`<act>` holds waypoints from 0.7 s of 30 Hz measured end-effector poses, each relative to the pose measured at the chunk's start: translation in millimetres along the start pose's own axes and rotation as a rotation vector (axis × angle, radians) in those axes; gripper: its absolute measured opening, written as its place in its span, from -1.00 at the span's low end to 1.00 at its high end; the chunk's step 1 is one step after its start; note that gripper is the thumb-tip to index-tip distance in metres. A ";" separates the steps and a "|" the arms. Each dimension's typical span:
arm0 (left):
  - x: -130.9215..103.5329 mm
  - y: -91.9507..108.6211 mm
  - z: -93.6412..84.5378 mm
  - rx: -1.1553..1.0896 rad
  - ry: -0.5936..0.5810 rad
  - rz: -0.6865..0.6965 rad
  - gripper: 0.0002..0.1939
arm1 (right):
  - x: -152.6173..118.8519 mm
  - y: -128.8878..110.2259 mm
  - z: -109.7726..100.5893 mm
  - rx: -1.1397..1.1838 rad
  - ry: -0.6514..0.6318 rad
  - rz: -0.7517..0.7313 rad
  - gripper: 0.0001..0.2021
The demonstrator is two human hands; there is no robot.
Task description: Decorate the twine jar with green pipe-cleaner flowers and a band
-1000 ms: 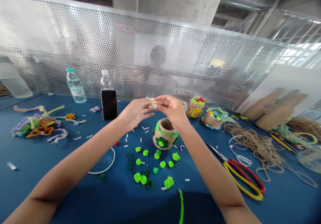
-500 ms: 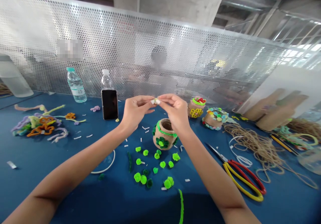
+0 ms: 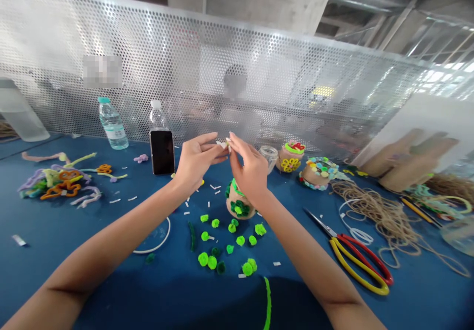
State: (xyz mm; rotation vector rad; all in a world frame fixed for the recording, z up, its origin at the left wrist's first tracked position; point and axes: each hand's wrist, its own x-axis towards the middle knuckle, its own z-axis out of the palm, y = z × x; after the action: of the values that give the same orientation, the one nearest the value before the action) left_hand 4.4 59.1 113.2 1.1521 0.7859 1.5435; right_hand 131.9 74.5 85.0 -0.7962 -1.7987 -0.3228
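Note:
My left hand [image 3: 196, 161] and my right hand [image 3: 249, 169] meet fingertip to fingertip above the table. Between them is a small white strip [image 3: 222, 144], pinched by my left fingers. My right fingertips close on a tiny pale bit right beside it, too small to make out. Below my right hand stands a twine-wrapped jar [image 3: 237, 210] with dark green flowers on its side; the hand and wrist hide part of its top. In front of the jar lie several bright green pom-poms [image 3: 212, 262], some darker ones, and a dark green fuzzy stem [image 3: 191, 236].
Red-and-yellow scissors [image 3: 355, 261] and loose twine [image 3: 374, 206] lie at the right. Two decorated jars [image 3: 290, 165] and a glass jar [image 3: 269, 157] stand behind. A phone [image 3: 162, 152] leans on a bottle. Coloured pipe cleaners [image 3: 61, 184] are heaped left; white scraps lie scattered.
My right hand has shifted slightly left and turned, covering more of the jar's top and uncovering the glass jar behind. My left hand has moved a little left and up. Both still pinch small pieces.

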 end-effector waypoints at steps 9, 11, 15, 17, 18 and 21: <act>11.4 -2.9 -11.1 -0.140 -0.057 -0.106 -0.77 | 0.4 -8.8 -1.0 0.047 -0.041 -0.036 -0.55; 13.0 -4.3 -12.4 -0.175 -0.064 -0.117 -0.81 | 0.8 -8.2 -1.9 0.071 -0.076 -0.051 -0.51; 12.4 -3.6 -10.6 -0.181 -0.004 -0.063 -0.85 | 3.9 -5.6 -5.5 0.113 -0.126 -0.062 -0.50; 12.1 -3.0 -9.4 -0.182 0.016 -0.053 -0.87 | 6.1 -4.7 -7.9 0.159 -0.143 -0.012 -0.51; 12.4 -3.2 -9.2 -0.190 0.020 -0.056 -0.88 | 7.2 -4.3 -9.2 0.202 -0.149 0.032 -0.51; 15.7 -7.2 -10.3 -0.219 0.013 -0.079 -0.89 | 10.8 -2.4 -13.0 0.385 -0.186 0.207 -0.54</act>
State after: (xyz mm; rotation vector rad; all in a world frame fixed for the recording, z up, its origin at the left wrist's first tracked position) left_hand -3.3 76.8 107.7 0.9408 0.6450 1.5312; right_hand 137.9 69.2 100.1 -0.7448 -1.8528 0.2359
